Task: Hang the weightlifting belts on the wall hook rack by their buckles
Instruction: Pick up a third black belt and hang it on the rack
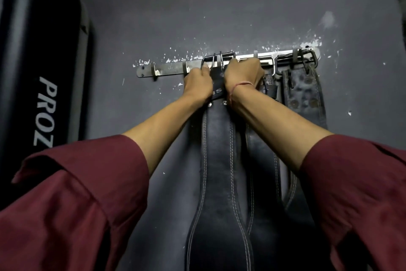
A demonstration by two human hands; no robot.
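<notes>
Hooking third belt (217,160) buckle (212,62) onto rack (171,68) mid-frame, my left hand (197,84) and right hand (243,75) both pinching it; two belts (307,95) hung right.

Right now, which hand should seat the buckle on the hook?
Left, probably. The left hand pinches the buckle right at the rack; the right hand grips the front belt beside it, steadying.

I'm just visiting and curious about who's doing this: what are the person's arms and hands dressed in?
Both arms wear loose, wide maroon sleeves, the left sleeve and right sleeve pushed back so the forearms are bare. The left hand and right hand are bare, with no gloves. A thin reddish thread bracelet circles the right wrist. No watch or rings show.
</notes>
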